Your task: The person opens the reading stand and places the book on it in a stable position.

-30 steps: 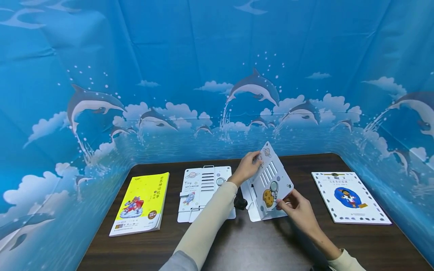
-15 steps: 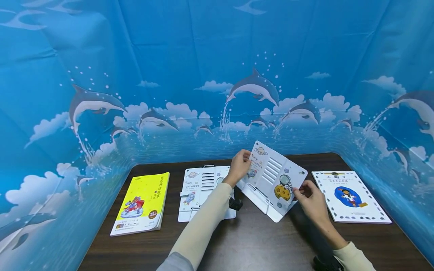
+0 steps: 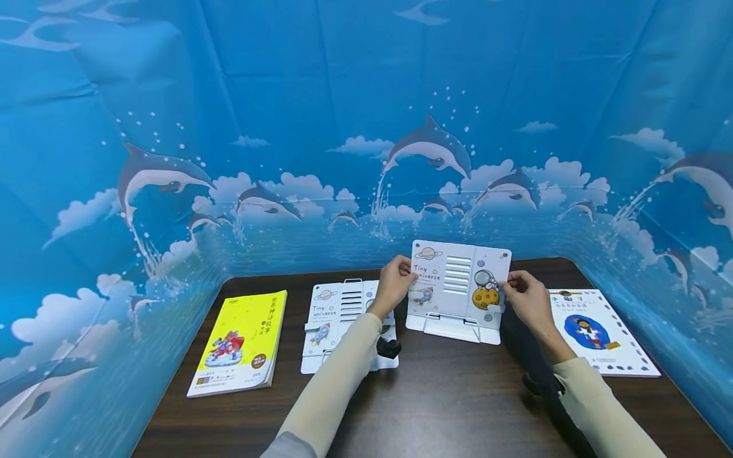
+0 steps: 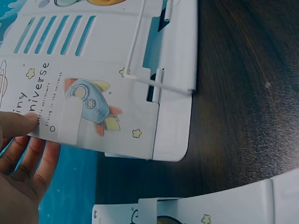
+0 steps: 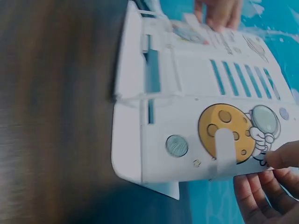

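A white book stand (image 3: 458, 277) printed with "Tiny universe", a rocket and an astronaut on a yellow moon is tilted up at the back of the table. My left hand (image 3: 394, 286) pinches its left edge, thumb on the printed face and fingers behind, as the left wrist view shows. On the opposite edge my right hand (image 3: 529, 302) pinches beside the moon (image 5: 225, 133), again thumb in front. A wire page holder (image 4: 159, 84) runs along the stand's lower ledge. Left of it a second, matching book stand (image 3: 326, 324) lies flat, partly hidden by my left arm.
A yellow book (image 3: 240, 340) lies at the table's left side. At the right lies a white book (image 3: 601, 331) with a blue oval picture, its left edge partly behind my right hand. A blue dolphin curtain (image 3: 366, 127) hangs behind the dark wooden table (image 3: 435, 407).
Both hands have turned the raised book stand from an angled position to face the front, and it has shifted toward the back. The books and the flat stand have stayed put.
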Demonstrator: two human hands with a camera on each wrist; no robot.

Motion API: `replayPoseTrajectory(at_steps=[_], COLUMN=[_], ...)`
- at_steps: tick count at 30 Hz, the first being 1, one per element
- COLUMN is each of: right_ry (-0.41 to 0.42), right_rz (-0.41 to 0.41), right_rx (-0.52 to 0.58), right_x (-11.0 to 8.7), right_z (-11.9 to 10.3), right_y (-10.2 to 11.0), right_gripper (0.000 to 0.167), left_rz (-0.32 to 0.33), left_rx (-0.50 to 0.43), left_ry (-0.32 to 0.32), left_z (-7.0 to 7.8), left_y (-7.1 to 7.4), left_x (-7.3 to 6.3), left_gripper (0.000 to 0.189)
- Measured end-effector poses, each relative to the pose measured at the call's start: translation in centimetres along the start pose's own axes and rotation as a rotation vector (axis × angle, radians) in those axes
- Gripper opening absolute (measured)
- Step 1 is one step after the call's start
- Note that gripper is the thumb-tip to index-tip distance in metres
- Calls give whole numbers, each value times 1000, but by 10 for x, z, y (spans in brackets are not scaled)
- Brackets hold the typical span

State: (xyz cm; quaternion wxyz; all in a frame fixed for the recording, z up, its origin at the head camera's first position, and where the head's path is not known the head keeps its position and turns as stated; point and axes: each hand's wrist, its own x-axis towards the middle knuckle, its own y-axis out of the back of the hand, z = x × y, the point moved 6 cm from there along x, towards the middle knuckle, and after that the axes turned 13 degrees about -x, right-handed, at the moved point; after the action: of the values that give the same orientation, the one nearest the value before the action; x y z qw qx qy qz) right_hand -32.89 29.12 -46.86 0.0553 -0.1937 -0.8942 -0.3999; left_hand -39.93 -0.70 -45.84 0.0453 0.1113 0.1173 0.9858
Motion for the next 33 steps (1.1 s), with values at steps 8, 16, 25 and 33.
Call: replayPoseTrajectory(at_steps=[8, 16, 25, 33], right_ry=[3, -19, 27, 84], right_rz=[-19, -45, -91, -65], right_rx=[-29, -37, -30, -169], right_x=[33, 42, 37, 27], right_z=[0, 0, -3, 13], right_y=[-10, -16, -11, 18], right_gripper=[30, 35, 36, 28], left_rz=[20, 12, 13, 172], left_rx=[-5, -28, -18, 26], left_ry=[-5, 6, 15, -139], left_z=[-6, -7, -7, 11], left_y=[3, 4, 5, 11], left_x=[-2, -6, -8, -28], left_gripper=[17, 15, 20, 14])
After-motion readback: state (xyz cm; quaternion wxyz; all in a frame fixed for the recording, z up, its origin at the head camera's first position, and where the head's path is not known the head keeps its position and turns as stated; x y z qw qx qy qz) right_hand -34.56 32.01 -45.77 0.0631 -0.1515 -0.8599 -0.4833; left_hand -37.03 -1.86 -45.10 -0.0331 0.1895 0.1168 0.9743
